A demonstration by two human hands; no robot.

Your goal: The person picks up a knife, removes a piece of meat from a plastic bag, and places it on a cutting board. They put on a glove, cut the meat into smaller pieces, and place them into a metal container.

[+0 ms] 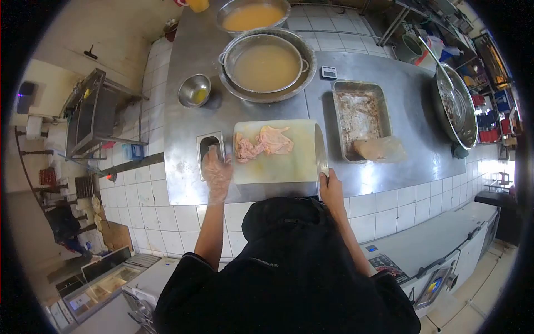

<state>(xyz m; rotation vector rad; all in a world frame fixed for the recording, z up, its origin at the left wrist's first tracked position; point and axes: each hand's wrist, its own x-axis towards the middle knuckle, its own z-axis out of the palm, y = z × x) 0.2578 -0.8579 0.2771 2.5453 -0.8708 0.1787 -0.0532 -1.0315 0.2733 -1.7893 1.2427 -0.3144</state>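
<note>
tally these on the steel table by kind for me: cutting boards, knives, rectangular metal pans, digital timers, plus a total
Cutting board: 1
Knife: 1, in the right hand
Rectangular metal pans: 2, the small pan at the left hand and the large pan
Digital timer: 1
Total: 5

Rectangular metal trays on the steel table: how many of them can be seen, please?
2: the small tray, left of the cutting board, partly covered by the left hand; and the large tray, right of the board.
</note>
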